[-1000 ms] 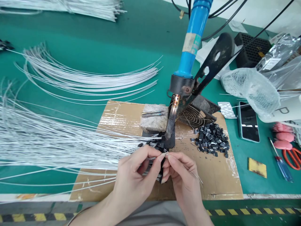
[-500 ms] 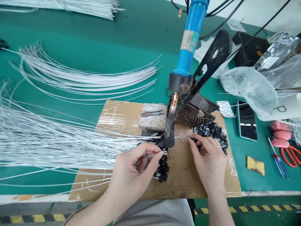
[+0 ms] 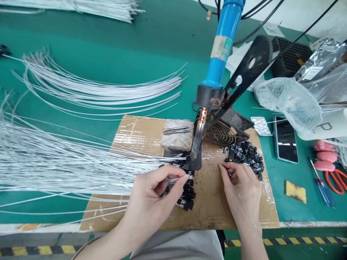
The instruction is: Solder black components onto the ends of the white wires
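Workstation: pinch grip.
Brown cardboard sheet (image 3: 211,206) underlies part of long white wire bundle (image 3: 67,162). Left hand (image 3: 151,195): closed pinch. Right hand (image 3: 244,189): narrow, contents indeterminate, beside small black rectangular parts (image 3: 245,153). Pinched at left: thin white wire (image 3: 190,177); light pressure could let it slip.

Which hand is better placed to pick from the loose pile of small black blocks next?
Probably the right hand, at the pile; the left hand is farther away, pinching thin white wire.
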A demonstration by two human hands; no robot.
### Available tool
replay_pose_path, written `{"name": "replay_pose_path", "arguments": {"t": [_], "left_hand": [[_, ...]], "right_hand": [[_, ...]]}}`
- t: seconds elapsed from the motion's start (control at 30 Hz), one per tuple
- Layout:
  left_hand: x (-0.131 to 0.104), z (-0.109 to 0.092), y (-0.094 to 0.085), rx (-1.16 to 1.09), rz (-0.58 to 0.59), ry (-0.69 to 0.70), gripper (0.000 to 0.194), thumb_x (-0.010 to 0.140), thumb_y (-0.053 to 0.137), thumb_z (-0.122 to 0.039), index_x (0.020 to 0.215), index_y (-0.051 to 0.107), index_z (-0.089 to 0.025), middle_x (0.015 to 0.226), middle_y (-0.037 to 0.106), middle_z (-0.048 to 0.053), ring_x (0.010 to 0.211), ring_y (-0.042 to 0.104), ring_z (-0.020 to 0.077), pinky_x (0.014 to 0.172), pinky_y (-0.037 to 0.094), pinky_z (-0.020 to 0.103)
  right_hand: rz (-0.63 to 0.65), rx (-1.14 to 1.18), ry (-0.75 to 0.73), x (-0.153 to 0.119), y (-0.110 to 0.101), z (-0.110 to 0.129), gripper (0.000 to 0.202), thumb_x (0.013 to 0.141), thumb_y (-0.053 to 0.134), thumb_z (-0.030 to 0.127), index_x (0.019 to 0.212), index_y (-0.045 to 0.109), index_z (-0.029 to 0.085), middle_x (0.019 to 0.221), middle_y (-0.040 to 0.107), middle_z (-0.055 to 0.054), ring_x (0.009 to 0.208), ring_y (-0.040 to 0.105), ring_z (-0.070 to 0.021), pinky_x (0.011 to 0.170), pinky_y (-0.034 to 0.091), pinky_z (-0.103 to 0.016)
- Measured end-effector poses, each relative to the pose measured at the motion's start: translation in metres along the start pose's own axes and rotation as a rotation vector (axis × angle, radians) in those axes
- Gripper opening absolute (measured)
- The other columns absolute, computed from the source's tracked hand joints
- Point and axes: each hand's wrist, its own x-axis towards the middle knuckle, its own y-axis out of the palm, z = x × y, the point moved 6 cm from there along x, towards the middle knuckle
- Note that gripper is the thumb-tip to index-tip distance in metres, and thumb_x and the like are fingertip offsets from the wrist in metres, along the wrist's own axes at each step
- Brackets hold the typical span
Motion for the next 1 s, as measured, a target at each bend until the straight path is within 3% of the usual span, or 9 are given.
{"name": "replay_pose_path", "arguments": {"t": [0.1, 0.23, 0.3, 0.4, 0.57, 0.77, 1.0], "left_hand": [[0.0, -0.001, 0.0, 0.017, 0.015, -0.018, 0.017, 0.098, 0.067, -0.029, 0.084, 0.076, -0.023, 0.067, 0.065, -0.003, 0.054, 0.046, 0.0112, 0.051, 0.033, 0.025], [0.0, -0.001, -0.001, 0.072, 0.031, -0.041, 0.02, 0.098, 0.066, -0.032, 0.083, 0.075, -0.023, 0.063, 0.063, -0.003, 0.052, 0.045, 0.0116, 0.049, 0.031, 0.026], [0.0, -0.002, -0.002, 0.076, 0.034, -0.049, 0.019, 0.098, 0.066, -0.033, 0.085, 0.075, -0.023, 0.069, 0.07, 0.0, 0.053, 0.05, 0.0121, 0.049, 0.032, 0.025], [0.003, -0.007, -0.004, 0.026, 0.034, -0.046, 0.016, 0.096, 0.067, -0.031, 0.085, 0.076, -0.023, 0.084, 0.081, 0.004, 0.058, 0.058, 0.0131, 0.048, 0.034, 0.024], [0.011, -0.019, -0.002, -0.084, 0.095, -0.058, 0.015, 0.09, 0.069, -0.026, 0.077, 0.076, -0.023, 0.078, 0.081, 0.001, 0.055, 0.058, 0.0115, 0.049, 0.041, 0.02], [0.01, -0.014, 0.0, -0.184, 0.148, -0.085, 0.016, 0.094, 0.07, -0.025, 0.079, 0.077, -0.025, 0.083, 0.082, 0.001, 0.065, 0.067, 0.0123, 0.057, 0.049, 0.018], [0.011, -0.017, -0.001, -0.237, 0.149, -0.06, 0.017, 0.092, 0.07, -0.018, 0.078, 0.077, -0.025, 0.079, 0.08, -0.002, 0.067, 0.07, 0.0114, 0.062, 0.053, 0.017]], "right_hand": [[-0.026, 0.052, 0.055, -0.003, -0.005, 0.0, 0.02, 0.103, 0.069, 0.033, 0.089, 0.075, 0.02, 0.08, 0.074, -0.003, 0.067, 0.067, -0.0174, 0.063, 0.054, -0.031], [-0.059, 0.339, 0.351, -0.011, -0.007, -0.009, 0.014, 0.095, 0.079, 0.035, 0.096, 0.08, 0.021, 0.082, 0.079, -0.003, 0.064, 0.073, -0.0166, 0.062, 0.061, -0.029], [-0.055, 0.541, 0.443, -0.013, -0.006, -0.008, 0.012, 0.09, 0.084, 0.034, 0.095, 0.085, 0.023, 0.084, 0.08, -0.004, 0.065, 0.075, -0.0174, 0.061, 0.065, -0.03], [-0.009, 0.826, 0.466, -0.009, -0.004, 0.006, 0.004, 0.086, 0.088, 0.026, 0.089, 0.089, 0.027, 0.088, 0.081, -0.003, 0.065, 0.078, -0.0173, 0.061, 0.069, -0.029], [0.11, 1.092, 0.575, -0.009, 0.009, 0.034, 0.009, 0.084, 0.088, 0.021, 0.082, 0.089, 0.03, 0.069, 0.076, 0.002, 0.049, 0.072, -0.0121, 0.049, 0.064, -0.02], [0.18, 1.247, 0.643, -0.013, 0.028, 0.057, 0.006, 0.086, 0.088, 0.025, 0.082, 0.088, 0.029, 0.066, 0.071, 0.003, 0.044, 0.064, -0.0074, 0.043, 0.057, -0.016], [0.184, 1.189, 0.595, -0.006, 0.022, 0.064, 0.009, 0.083, 0.085, 0.019, 0.078, 0.087, 0.027, 0.067, 0.072, 0.003, 0.042, 0.064, -0.0079, 0.04, 0.055, -0.016]]}}
